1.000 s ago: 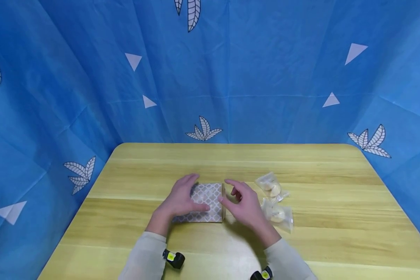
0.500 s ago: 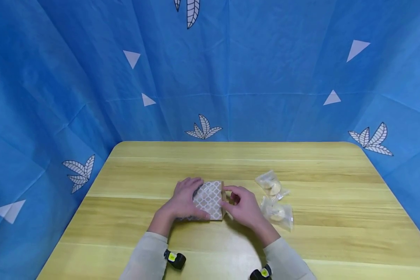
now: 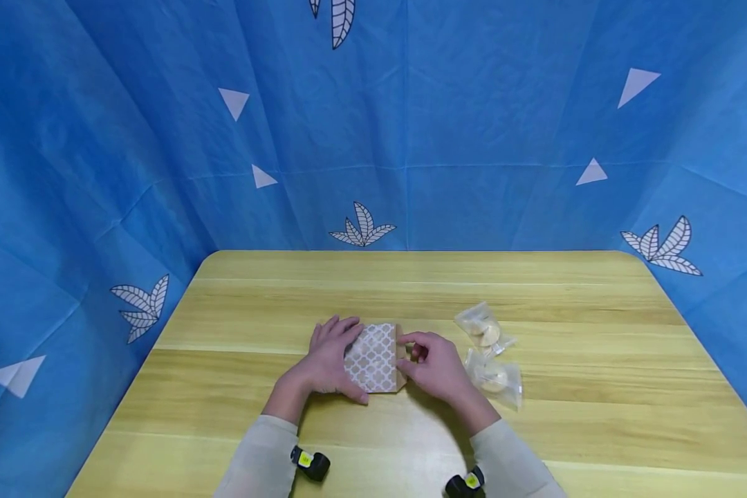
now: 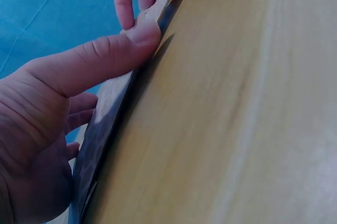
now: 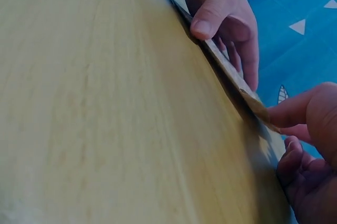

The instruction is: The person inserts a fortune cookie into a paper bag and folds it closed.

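A flat paper bag [image 3: 370,358], white with a tan lattice print, lies on the table with its plain brown flap [image 3: 401,373] toward the right. My left hand [image 3: 326,363] holds the bag across its width, thumb along the near edge and fingers at the far edge. At the flap, my right hand [image 3: 438,366] pinches the brown paper between thumb and bent index finger. In the right wrist view the flap [image 5: 253,103] bends slightly up off the table. The left end of the bag is hidden under my left hand.
Right of my right hand lie two clear plastic packets [image 3: 482,328] with round pale pieces inside. The wooden table [image 3: 597,415] meets a blue patterned curtain [image 3: 485,138] at its back edge.
My right fingers have closed onto the flap, and more of the brown strip shows. My left thumb has slid off the bag's top to its near edge.
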`<move>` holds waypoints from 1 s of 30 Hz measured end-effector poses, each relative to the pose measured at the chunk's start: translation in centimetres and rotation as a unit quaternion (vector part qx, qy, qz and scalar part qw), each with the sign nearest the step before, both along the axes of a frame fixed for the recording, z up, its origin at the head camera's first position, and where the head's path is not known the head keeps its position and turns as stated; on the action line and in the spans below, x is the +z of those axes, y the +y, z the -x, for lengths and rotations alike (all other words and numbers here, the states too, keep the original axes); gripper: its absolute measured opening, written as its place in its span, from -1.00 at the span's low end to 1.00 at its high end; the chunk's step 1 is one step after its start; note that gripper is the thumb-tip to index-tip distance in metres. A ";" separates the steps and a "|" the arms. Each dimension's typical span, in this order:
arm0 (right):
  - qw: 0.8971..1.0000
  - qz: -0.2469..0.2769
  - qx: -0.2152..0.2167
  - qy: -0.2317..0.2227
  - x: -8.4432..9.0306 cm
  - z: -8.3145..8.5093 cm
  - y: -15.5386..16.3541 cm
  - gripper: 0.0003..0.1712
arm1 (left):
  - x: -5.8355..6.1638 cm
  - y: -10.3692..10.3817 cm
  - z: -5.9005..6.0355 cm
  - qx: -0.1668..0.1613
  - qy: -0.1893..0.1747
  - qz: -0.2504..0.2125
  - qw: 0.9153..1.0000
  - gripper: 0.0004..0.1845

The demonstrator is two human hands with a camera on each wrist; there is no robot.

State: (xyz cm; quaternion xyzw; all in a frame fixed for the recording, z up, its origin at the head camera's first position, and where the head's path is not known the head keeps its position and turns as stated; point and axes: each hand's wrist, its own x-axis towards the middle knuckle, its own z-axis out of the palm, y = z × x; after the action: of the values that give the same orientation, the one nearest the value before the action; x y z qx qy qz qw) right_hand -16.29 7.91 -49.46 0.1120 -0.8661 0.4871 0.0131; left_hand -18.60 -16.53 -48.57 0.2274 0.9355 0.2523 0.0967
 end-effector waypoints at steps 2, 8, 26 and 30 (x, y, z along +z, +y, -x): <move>1.000 -0.001 0.001 -0.005 0.0 0.1 0.0 -0.66 | 0.0 0.0 0.0 0.001 0.000 -0.002 1.000 0.42; 1.000 0.000 0.004 -0.011 0.1 0.1 0.0 -0.67 | 0.1 0.1 -0.1 0.021 -0.015 -0.018 1.000 0.37; 1.000 -0.003 0.024 0.014 -0.1 0.3 -0.3 -0.63 | 0.2 0.3 -0.2 0.037 -0.011 -0.065 0.997 0.27; 0.999 0.006 0.031 -0.011 0.1 0.4 -0.4 -0.66 | 0.2 0.4 -0.2 0.034 -0.009 -0.070 0.997 0.25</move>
State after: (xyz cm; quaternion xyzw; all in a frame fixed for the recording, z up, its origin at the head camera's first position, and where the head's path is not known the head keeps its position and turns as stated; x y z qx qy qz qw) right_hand -16.65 7.55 -49.31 0.1333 -0.8592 0.4939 -0.0103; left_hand -18.41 -16.14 -48.35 0.1994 0.9217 0.3228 0.0805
